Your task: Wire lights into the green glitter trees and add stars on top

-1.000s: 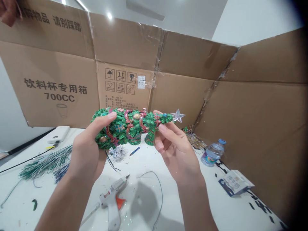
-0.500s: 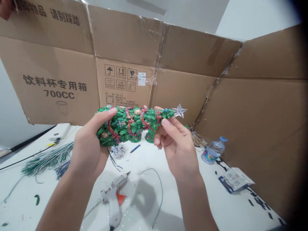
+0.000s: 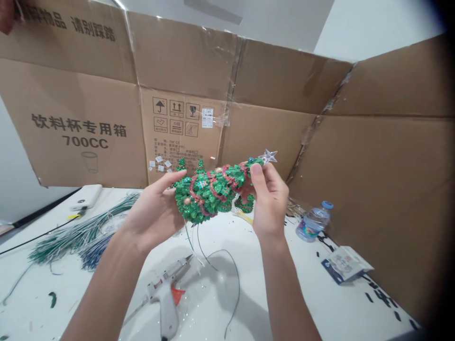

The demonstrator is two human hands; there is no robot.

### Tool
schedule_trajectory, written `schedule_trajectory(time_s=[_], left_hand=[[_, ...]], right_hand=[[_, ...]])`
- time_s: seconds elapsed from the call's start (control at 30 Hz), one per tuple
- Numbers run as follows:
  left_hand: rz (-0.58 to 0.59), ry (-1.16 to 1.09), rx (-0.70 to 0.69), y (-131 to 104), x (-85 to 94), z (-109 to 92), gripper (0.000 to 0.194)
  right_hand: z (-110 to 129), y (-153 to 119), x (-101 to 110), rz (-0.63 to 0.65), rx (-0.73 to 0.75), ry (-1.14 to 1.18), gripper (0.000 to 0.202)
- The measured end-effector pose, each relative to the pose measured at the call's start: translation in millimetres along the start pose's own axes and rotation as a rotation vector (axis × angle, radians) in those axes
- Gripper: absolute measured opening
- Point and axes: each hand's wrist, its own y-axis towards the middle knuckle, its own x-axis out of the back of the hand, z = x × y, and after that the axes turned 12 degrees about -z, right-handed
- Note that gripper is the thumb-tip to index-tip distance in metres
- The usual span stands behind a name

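Note:
A small glittery green Christmas tree [image 3: 213, 192], with red garlands, gold balls and little gift shapes, is held sideways above the table. A clear star [image 3: 269, 156] tops it at the right end. My left hand [image 3: 161, 208] supports the wide base, its thumb along the upper edge; some of its fingers are hidden behind. My right hand [image 3: 268, 196] pinches the narrow end just below the star. Thin wires [image 3: 192, 241] hang from the base. Under the tree, a white glue gun [image 3: 165, 293] with an orange trigger lies on the table.
Cardboard walls [image 3: 270, 137] enclose the back and right. Bundles of green and white wires [image 3: 81, 229] lie left, near a white device [image 3: 86, 196]. A water bottle [image 3: 314, 222] and a small packet [image 3: 346, 265] stand right. A loose wire [image 3: 237, 279] curves across the table.
The tree has turned and tilted, its base now lower and shifted right, its star end slightly raised. Both hands moved with it, and wires now hang visibly below the base.

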Motion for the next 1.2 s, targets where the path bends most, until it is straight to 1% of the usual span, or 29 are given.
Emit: schedule_trajectory(time_s=[0.1, 0.2, 0.37, 0.47, 0.57, 0.63, 0.67, 0.73, 0.77, 0.8, 0.83, 0.87, 0.93, 0.97, 1.03, 1.2], left_hand=[[0.054, 0.047, -0.027, 7.1, -0.5, 7.0, 0.038], [0.132, 0.100, -0.086, 12.4, 0.2, 12.5, 0.036], [0.226, 0.171, -0.149, 18.3, 9.2, 15.1, 0.030], [0.218, 0.263, -0.182, 20.4, 16.1, 14.3, 0.027], [0.147, 0.503, -0.296, 19.7, 20.2, 12.7, 0.032], [0.044, 0.702, -0.419, 16.6, 19.8, 12.0, 0.032], [-0.037, 0.787, -0.503, 14.1, 18.3, 12.0, 0.032], [-0.220, 0.886, -0.710, 7.3, 12.7, 13.3, 0.033], [-0.292, 0.901, -0.817, 3.4, 8.7, 14.7, 0.034], [-0.323, 0.892, -0.901, -0.5, 4.1, 16.6, 0.034], [-0.297, 0.873, -0.949, -4.0, -0.9, 19.2, 0.033], [-0.223, 0.858, -0.956, -6.8, -5.9, 22.2, 0.035], [-0.092, 0.815, -0.961, -9.6, -14.9, 29.6, 0.049], [-0.060, 0.808, -0.982, -9.6, -18.3, 33.6, 0.058], [-0.033, 0.808, -1.055, -7.4, -22.5, 41.0, 0.064], [-0.019, 0.823, -1.359, -2.3, -23.1, 49.7, 0.050]], right_hand=[[0.5, 2.1, 3.2, -0.044, 0.099, -0.071, 0.036], [0.8, 1.8, 3.6, -0.071, 0.187, -0.096, 0.033], [2.3, -2.6, 0.9, -0.088, 0.224, -0.095, 0.030], [3.8, -6.1, -2.9, -0.135, 0.258, -0.074, 0.026], [4.5, -7.8, -5.5, -0.195, 0.306, -0.053, 0.025], [4.4, -7.5, -5.2, -0.204, 0.304, -0.044, 0.023], [4.1, -7.0, -4.4, -0.188, 0.290, -0.049, 0.023], [2.9, -5.6, -2.4, -0.107, 0.239, -0.086, 0.023], [2.1, -5.0, -1.6, -0.052, 0.205, -0.115, 0.025], [1.2, -4.6, -1.2, -0.001, 0.171, -0.146, 0.026], [0.3, -4.5, -1.2, 0.041, 0.142, -0.174, 0.028], [-0.3, -4.9, -1.6, 0.069, 0.122, -0.192, 0.029], [-0.6, -6.9, -3.5, 0.082, 0.097, -0.188, 0.028], [-0.2, -8.4, -4.7, 0.074, 0.089, -0.166, 0.028], [1.3, -11.6, -7.1, 0.060, 0.067, -0.102, 0.026], [3.7, -16.9, -10.4, 0.090, -0.015, 0.100, 0.032]])
